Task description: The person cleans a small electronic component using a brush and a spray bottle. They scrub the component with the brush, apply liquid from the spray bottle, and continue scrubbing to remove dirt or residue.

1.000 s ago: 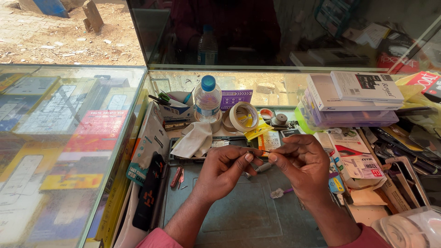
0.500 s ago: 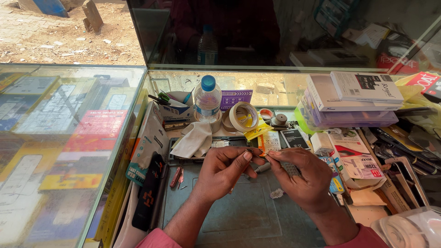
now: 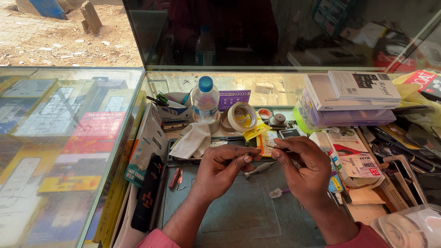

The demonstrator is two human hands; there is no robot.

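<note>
Screwdriver point(image 3: 258, 169) between hands | left hand point(image 3: 220, 170) pinches tip — right hand point(image 3: 301, 167) closed, contents unclear

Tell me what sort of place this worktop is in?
Probably a small phone repair stall. A glass display counter of boxed accessories stands beside a grey work mat, with a small metal screwdriver lying between the hands and stacked white product boxes behind.

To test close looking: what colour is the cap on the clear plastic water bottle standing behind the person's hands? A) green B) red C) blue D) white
C: the clear plastic water bottle, upright by the roll of tape, has a blue cap.
</note>
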